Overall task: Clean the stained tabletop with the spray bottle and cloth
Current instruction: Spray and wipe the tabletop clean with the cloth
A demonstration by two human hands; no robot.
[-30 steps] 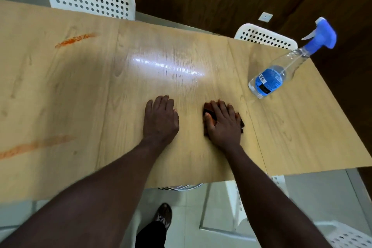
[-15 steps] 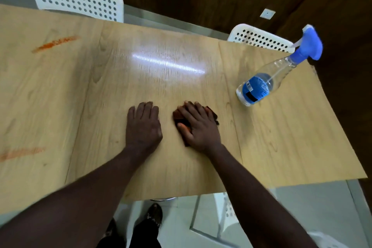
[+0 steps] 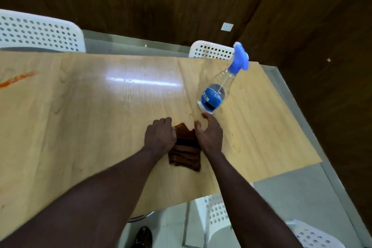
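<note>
Both bare forearms reach forward over the pale wood-grain tabletop (image 3: 80, 117). The left hand (image 3: 160, 135) sits knuckles-up with its fingers curled together against the left edge of the folded rust-brown cloth (image 3: 185, 154), which lies flat between the two hands; whether they pinch the cloth I cannot tell. The right hand (image 3: 210, 137) is raised beside the cloth's right edge, fingers relaxed and spread, fingertips just short of the base of the clear plastic spray bottle with a blue trigger head (image 3: 218, 94). The bottle's blue label carries a black bar, and its writing is too blurred to read. An orange smear (image 3: 18, 79) marks the tabletop's far left.
</note>
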